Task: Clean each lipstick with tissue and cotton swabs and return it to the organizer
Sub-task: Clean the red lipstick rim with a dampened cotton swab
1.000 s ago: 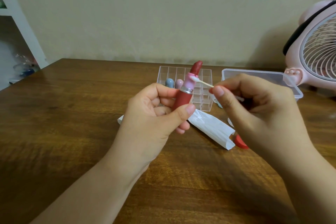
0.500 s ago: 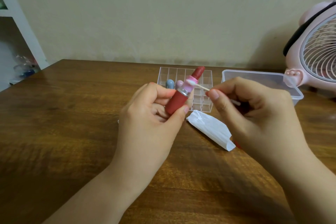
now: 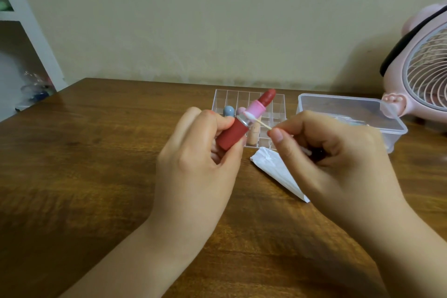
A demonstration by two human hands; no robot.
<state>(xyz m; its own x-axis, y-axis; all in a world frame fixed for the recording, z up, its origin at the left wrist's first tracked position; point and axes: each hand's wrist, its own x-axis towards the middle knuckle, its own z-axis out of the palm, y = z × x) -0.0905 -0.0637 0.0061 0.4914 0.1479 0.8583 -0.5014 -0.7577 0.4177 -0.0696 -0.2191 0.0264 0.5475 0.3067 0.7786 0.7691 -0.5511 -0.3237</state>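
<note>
R hand (image 3: 338,159) pinches cotton swab (image 3: 257,122), thumb + finger curled on the stick; L hand (image 3: 198,152) grips lipstick (image 3: 244,118) by its red base. Since 1 s ago the tube's tipped to 2 o'clock and the swab tip's dropped to the collar: cleaning's mid-way. Organizer (image 3: 278,113) sits at 12, tissue (image 3: 278,174) at 5.

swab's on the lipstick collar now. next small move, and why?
Probably roll the lipstick a little in the left hand so the cotton swab tip meets a fresh part of the pink collar. The right hand pinches the swab with its tip at the joint above the silver ring, and the bullet is uncapped, so cleaning looks unfinished.
</note>
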